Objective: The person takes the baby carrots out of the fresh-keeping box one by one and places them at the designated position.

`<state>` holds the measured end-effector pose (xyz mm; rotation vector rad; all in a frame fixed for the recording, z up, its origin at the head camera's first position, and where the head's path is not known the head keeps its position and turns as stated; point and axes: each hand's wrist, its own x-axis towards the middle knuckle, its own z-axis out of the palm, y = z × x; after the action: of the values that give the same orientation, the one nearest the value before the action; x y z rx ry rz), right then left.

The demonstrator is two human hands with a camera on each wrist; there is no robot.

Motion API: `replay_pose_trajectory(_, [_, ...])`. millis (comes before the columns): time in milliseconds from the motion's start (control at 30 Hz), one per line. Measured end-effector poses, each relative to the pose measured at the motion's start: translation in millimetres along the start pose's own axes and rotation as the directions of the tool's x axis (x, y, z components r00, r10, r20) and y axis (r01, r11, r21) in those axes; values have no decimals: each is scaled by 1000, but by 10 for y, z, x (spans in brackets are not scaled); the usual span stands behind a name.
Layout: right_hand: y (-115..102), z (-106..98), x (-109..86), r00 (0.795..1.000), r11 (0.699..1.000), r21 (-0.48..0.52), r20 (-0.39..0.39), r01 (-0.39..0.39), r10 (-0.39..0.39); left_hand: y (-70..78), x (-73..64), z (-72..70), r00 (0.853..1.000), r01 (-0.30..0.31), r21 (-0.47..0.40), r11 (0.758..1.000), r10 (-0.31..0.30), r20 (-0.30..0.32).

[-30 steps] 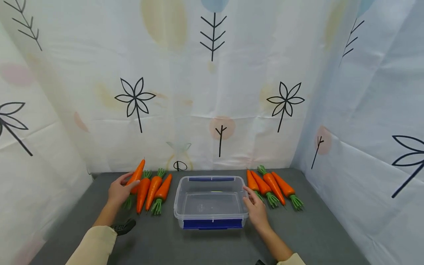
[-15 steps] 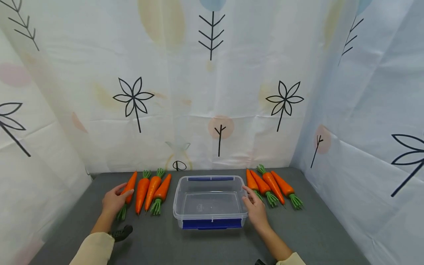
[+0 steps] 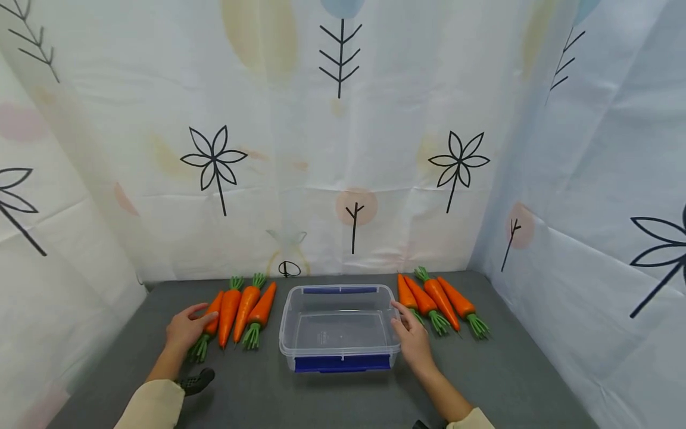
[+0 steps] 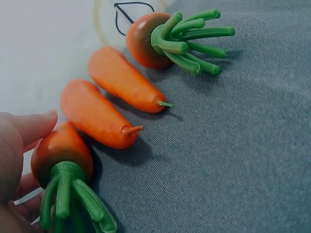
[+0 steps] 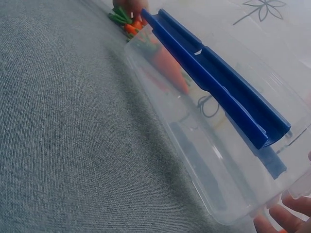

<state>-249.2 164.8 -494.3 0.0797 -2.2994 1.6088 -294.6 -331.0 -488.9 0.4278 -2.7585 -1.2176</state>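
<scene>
My left hand (image 3: 184, 329) holds the leftmost orange carrot (image 4: 62, 148) on the table, fingers round its far side and thumb near its top. Its green plastic-looking stalks point towards me. Right beside it lie several more carrots (image 3: 248, 307) in a row, some with stalks away from me. At the middle stands a clear plastic box (image 3: 286, 333) without a lid on it, a blue clip (image 3: 343, 363) along its front. My right hand (image 3: 415, 344) rests its fingertips along the box's right side, fingers loosely extended; the right wrist view shows them at the wall.
Another group of several carrots (image 3: 435, 298) lies fanned out right of the box, behind my right hand. A dark grey cloth covers the table (image 3: 343, 402). A white printed curtain (image 3: 289, 232) hangs at the back and both sides.
My left hand has brought its carrot down, off the neighbouring carrot, to the left and then close alongside it. My right hand stays at the box.
</scene>
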Motion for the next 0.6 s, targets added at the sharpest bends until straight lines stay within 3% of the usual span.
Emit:
replay_pose_trajectory(367, [-16,-4,57,999,999,-41,48,7,-5,-94,-32,-62,1000,8,-21,1000,-8,-5])
replay_pose_trajectory(467, [-37,-77,73,994,999,-46,108,-18,23,-96,-43,-80,1000,-14,-13,1000,14,-14])
replay_pose_trajectory(600, [-80,-210,86,980,997,16,186,-76,72,-84,-84,-104,996,-85,39,996,85,-20])
